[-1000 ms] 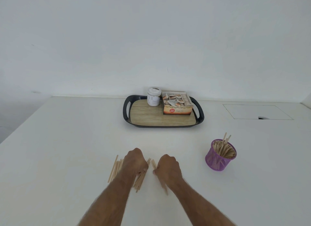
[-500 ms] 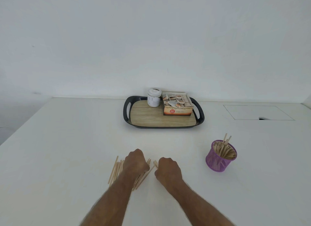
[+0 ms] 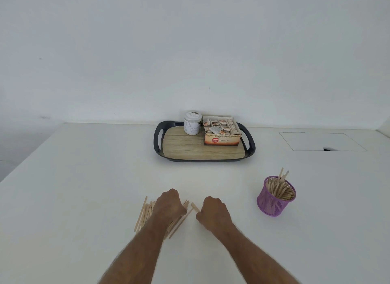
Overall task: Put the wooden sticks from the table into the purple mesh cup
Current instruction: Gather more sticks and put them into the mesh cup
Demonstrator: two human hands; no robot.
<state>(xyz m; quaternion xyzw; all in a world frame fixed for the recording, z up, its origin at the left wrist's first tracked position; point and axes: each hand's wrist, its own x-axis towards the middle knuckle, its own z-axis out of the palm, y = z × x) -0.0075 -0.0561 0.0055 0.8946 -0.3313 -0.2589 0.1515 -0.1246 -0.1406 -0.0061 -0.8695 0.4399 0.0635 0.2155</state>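
Change: your right hand [image 3: 213, 215] has drawn one wooden stick [image 3: 195, 207] out of the pile since a second ago; only its tip shows now, so a transfer looks close.
Left hand [image 3: 168, 205]: fist over the loose sticks [image 3: 144, 214] on the table [image 3: 84, 188]; whether it grasps any, you cannot tell.
Right fingers: curled round that stick.
Purple mesh cup [image 3: 274, 201]: well to your right, already part filled.
Hidden: both palms, the pile's middle.

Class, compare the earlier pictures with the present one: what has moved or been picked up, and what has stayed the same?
The right hand drew its stick in: a second ago the stick's tail stuck out towards the viewer, now only the far tip shows by the knuckles. The left hand stays curled on the pile of wooden sticks. The purple mesh cup, its sticks, and the tray with jar and tea box are unchanged.
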